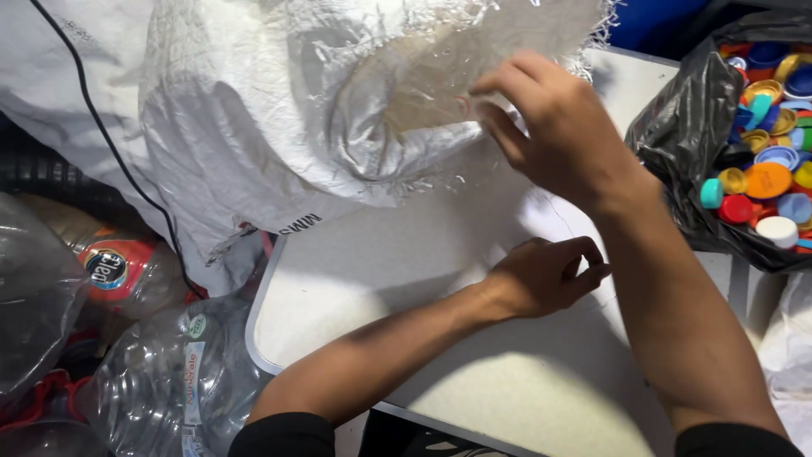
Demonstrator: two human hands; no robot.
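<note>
My right hand reaches up to the frayed mouth of a white woven sack lying across the back of the white table. Its fingers are spread against the sack's edge and nothing shows in them. A little nearer, my left hand rests on the tabletop with its fingers curled in; nothing can be seen inside it. Both forearms come up from the bottom of the frame, in black sleeves.
A black plastic bag at the right holds several coloured bottle caps. Crushed clear plastic bottles lie off the table's left edge, one with a red label. A thin black cable runs over the sack.
</note>
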